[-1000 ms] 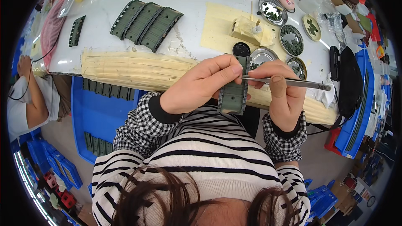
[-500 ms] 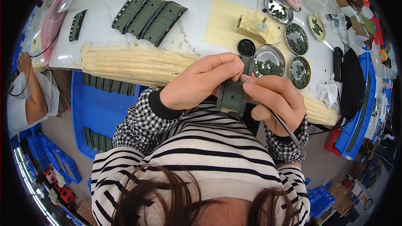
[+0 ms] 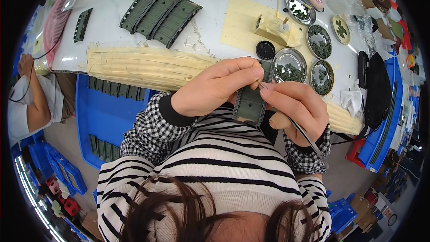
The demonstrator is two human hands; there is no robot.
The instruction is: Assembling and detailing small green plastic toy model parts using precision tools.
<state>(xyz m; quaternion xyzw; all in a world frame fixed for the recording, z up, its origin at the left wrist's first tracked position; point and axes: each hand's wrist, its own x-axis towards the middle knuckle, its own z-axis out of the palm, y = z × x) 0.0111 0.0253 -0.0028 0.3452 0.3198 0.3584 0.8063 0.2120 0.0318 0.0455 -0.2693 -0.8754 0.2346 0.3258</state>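
A dark green ribbed plastic panel [image 3: 250, 105] stands up in front of my chest, at the table's near edge. My left hand [image 3: 217, 85] is closed round its left side, thumb and forefinger pinched together over its face. Whether a small part sits in that pinch is hidden by the fingertips. From the other side, my right hand [image 3: 301, 103] grips slim metal tweezers [image 3: 305, 136], with their tip at the panel beside my left thumb. One finger of the right hand wears a tan wrap [image 3: 280, 121].
Round dishes of small green parts [image 3: 290, 69] stand at the right, near a black round lid [image 3: 265, 50] and a paper-wrapped block [image 3: 277, 29]. More green panels [image 3: 160, 18] lie at the back left. A blue bin [image 3: 112, 125] sits below; another person's arm [image 3: 38, 94] is far left.
Both hands stay at the same spot on the panel, with only a slight shift of the fingertips and tweezers. The view has moved a little.
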